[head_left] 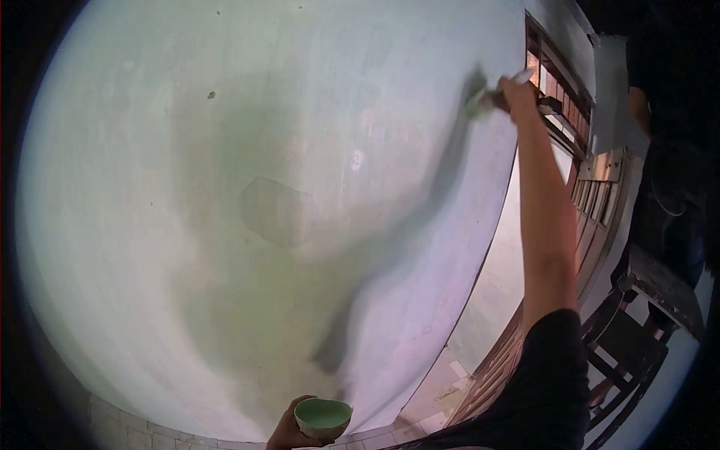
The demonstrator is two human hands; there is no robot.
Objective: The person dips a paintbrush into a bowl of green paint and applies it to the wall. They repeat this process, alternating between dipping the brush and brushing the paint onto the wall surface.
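Observation:
My right hand (517, 99) is raised at the upper right, closed around the pale handle of a brush (480, 105). Green-tinted bristles are against or very near the pale wall (360, 97), close to its right edge; the brush head is slightly blurred. Low in the view, my left hand (289, 431) grips a small round bowl (323, 418) holding light green paint. The bowl is upright, in front of the wall's base. Shadows of my arm and body fall across the wall.
A wooden window frame (562, 97) and slatted shutters or door stand right of the wall. At the far right, a person in dark clothing (671, 187) is behind a dark wooden chair (630, 341). Floor tiles (135, 431) run along the wall's foot.

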